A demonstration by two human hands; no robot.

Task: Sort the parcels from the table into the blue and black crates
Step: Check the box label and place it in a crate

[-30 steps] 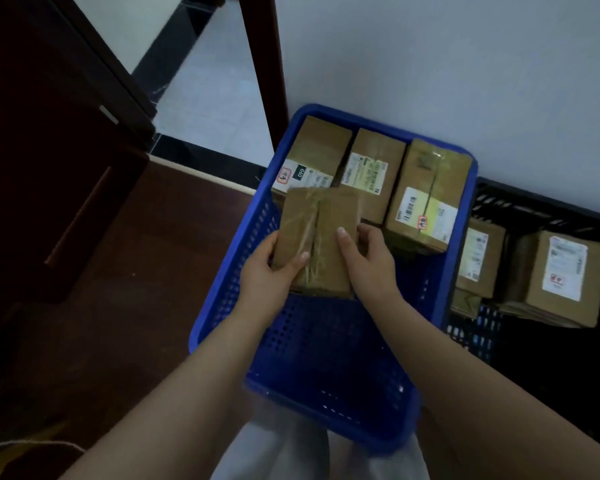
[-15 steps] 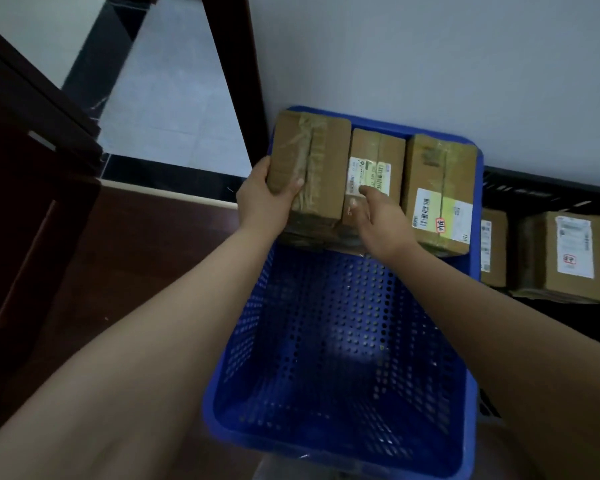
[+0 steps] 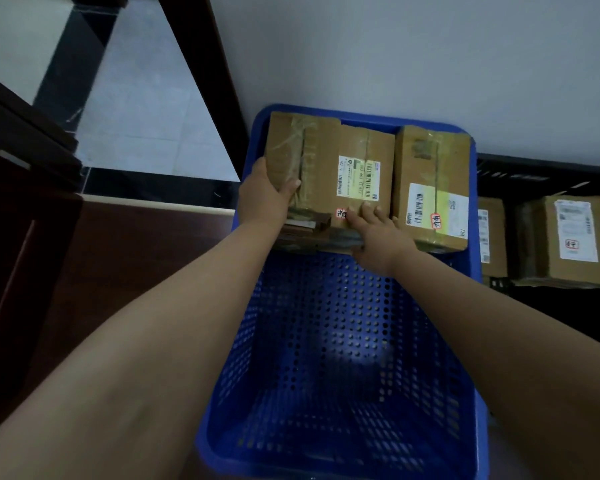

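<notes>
A blue perforated crate (image 3: pixel 326 341) stands on the floor against the wall. At its far end a taped brown parcel (image 3: pixel 302 161) lies on top of another parcel at the far left. My left hand (image 3: pixel 267 199) grips its near left corner, thumb on top. Beside it sits a labelled parcel (image 3: pixel 364 174); my right hand (image 3: pixel 374 233) rests on its near edge with fingers fairly straight. A third labelled parcel (image 3: pixel 430 188) fills the crate's far right. To the right, the black crate (image 3: pixel 534 168) holds two labelled parcels (image 3: pixel 575 237).
A dark wooden door frame post (image 3: pixel 201 64) rises left of the blue crate. Dark wooden furniture (image 3: pixel 14 202) stands at the far left on a brown floor (image 3: pixel 136 244). A white wall runs behind both crates.
Both hands carried the taped parcel from above the crate's middle to its far left end and lowered it onto the parcel there. My right hand shifted onto the middle labelled parcel.
</notes>
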